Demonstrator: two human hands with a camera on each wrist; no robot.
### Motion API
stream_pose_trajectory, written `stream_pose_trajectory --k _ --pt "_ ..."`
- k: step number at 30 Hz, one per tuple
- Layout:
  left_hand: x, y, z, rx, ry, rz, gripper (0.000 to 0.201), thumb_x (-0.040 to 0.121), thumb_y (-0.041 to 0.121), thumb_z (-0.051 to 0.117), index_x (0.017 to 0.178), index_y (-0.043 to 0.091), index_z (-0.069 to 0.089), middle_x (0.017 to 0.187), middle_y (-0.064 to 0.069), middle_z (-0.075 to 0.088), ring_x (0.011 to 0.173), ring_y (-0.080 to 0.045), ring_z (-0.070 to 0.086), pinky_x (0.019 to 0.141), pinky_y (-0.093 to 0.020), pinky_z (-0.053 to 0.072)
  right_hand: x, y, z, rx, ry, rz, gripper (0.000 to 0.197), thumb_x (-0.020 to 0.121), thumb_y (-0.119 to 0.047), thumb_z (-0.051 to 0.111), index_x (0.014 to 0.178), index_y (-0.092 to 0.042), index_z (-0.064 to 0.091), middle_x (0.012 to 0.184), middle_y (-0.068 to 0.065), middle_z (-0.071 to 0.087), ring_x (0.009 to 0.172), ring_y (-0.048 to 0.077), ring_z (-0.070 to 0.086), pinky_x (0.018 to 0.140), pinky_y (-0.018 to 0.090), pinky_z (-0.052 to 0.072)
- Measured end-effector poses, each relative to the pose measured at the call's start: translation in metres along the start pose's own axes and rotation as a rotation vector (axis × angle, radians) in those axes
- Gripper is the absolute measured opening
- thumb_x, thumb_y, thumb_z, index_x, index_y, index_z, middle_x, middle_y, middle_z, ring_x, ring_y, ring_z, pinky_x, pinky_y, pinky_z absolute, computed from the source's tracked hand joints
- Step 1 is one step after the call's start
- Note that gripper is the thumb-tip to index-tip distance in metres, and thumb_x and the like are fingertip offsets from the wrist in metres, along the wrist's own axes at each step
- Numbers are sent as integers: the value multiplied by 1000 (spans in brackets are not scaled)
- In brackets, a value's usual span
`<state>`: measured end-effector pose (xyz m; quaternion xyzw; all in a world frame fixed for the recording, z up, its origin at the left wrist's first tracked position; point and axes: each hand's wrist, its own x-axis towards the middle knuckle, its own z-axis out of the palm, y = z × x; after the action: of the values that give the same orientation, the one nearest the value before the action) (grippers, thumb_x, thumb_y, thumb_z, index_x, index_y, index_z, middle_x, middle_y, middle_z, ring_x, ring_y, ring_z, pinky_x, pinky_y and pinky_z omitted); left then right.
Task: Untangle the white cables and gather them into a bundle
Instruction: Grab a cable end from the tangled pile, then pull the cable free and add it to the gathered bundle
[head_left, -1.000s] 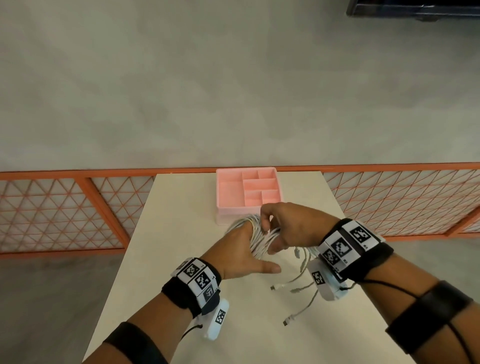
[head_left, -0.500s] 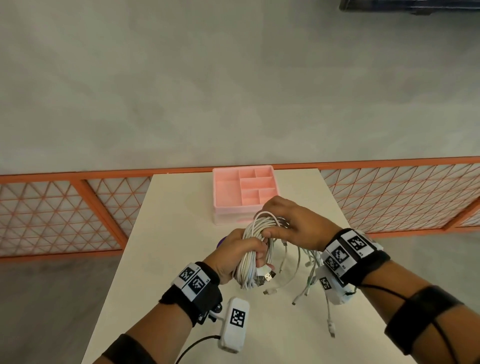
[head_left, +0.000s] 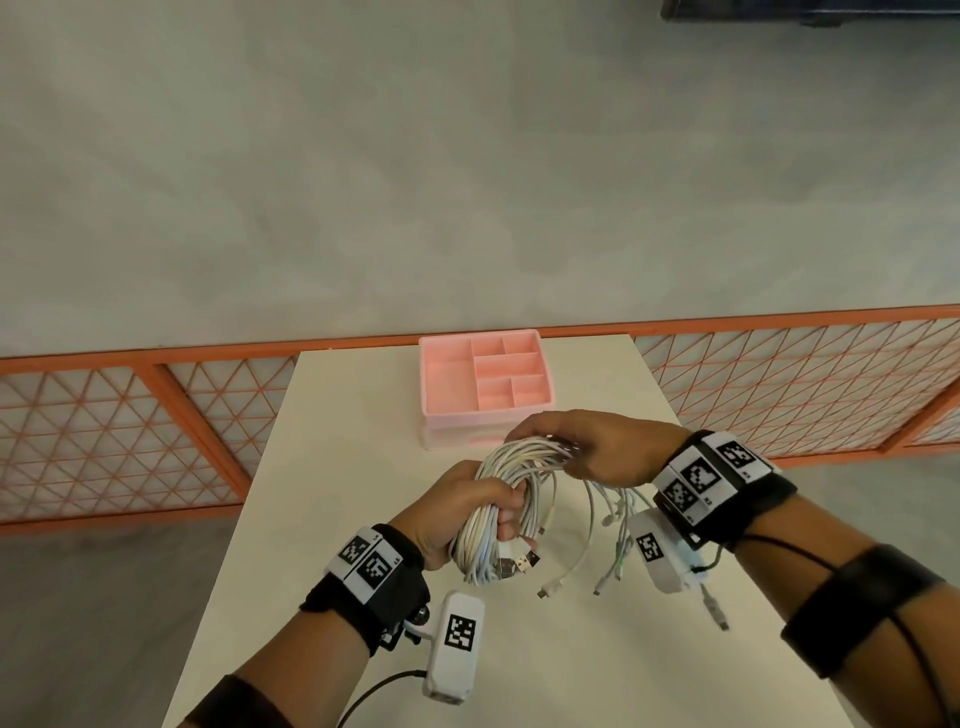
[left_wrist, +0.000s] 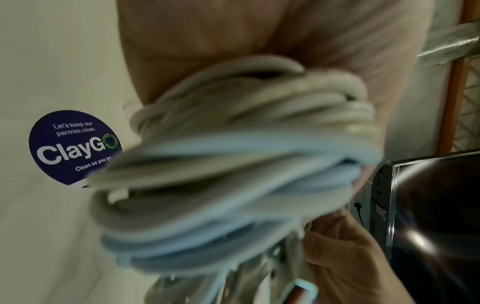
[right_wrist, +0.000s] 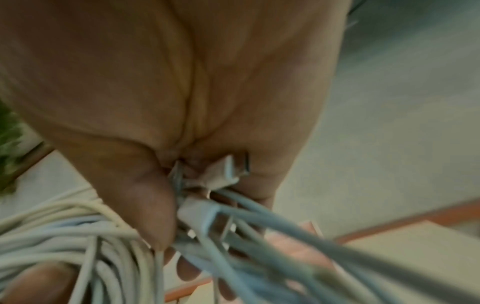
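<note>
A looped bundle of white cables (head_left: 511, 499) is lifted above the cream table (head_left: 332, 519). My left hand (head_left: 467, 512) grips the lower part of the coil, fingers curled round it; the left wrist view shows the cables (left_wrist: 233, 164) wrapped across the palm. My right hand (head_left: 582, 447) pinches the top of the coil and several loose strands; in the right wrist view the cables (right_wrist: 78, 236) and a plug (right_wrist: 228, 172) sit between thumb and fingers. Loose ends with plugs (head_left: 550, 587) hang below the hands.
A pink compartment tray (head_left: 485, 410) stands at the table's far end, just beyond the hands. An orange lattice railing (head_left: 130, 441) runs behind the table. A round blue sticker (left_wrist: 72, 148) lies on the table. A dark screen (left_wrist: 428, 205) shows at the right.
The left hand closed round the coil and both hands lifted the cables off the table, toward me. The loose ends now dangle instead of lying on the surface.
</note>
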<state>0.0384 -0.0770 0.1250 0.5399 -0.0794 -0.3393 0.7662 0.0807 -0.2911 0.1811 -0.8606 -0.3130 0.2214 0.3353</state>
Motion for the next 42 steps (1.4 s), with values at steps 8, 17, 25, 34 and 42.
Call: stream_pose_trajectory --k 8,17,25,34,42 --pt "0 6 9 -227 -52 -21 20 75 10 65 91 5 53 61 -3 44 54 -15 46 92 -52 37 4 8 19 -134 221 -105 34 94 -11 57 125 -25 52 112 -8 65 101 5 61 90 26 50" --pt "-1 11 13 -514 -199 -63 23 78 12 69 94 6 53 61 2 45 55 -12 47 90 -47 50 0 14 51 88 445 -174 44 96 -7 53 137 -20 40 116 -4 62 107 14 62 94 38 51" --pt "-3 20 19 -639 -221 -41 22 80 11 67 95 6 51 60 2 49 54 -12 51 91 -47 52 -2 9 53 575 429 -148 70 83 14 53 145 -13 34 128 13 56 120 22 56 104 31 44" --pt "-1 19 18 -631 -193 -8 18 85 15 60 97 8 49 61 3 51 57 -11 52 102 -44 39 1 11 60 680 538 -123 66 85 19 54 141 -15 44 133 8 59 126 25 55 109 40 43" --pt "5 23 24 -640 -193 27 15 87 15 56 98 7 49 62 1 52 58 -13 53 101 -47 46 1 -1 67 1502 473 -135 72 70 1 34 139 -11 51 124 24 60 116 47 54 79 42 56"
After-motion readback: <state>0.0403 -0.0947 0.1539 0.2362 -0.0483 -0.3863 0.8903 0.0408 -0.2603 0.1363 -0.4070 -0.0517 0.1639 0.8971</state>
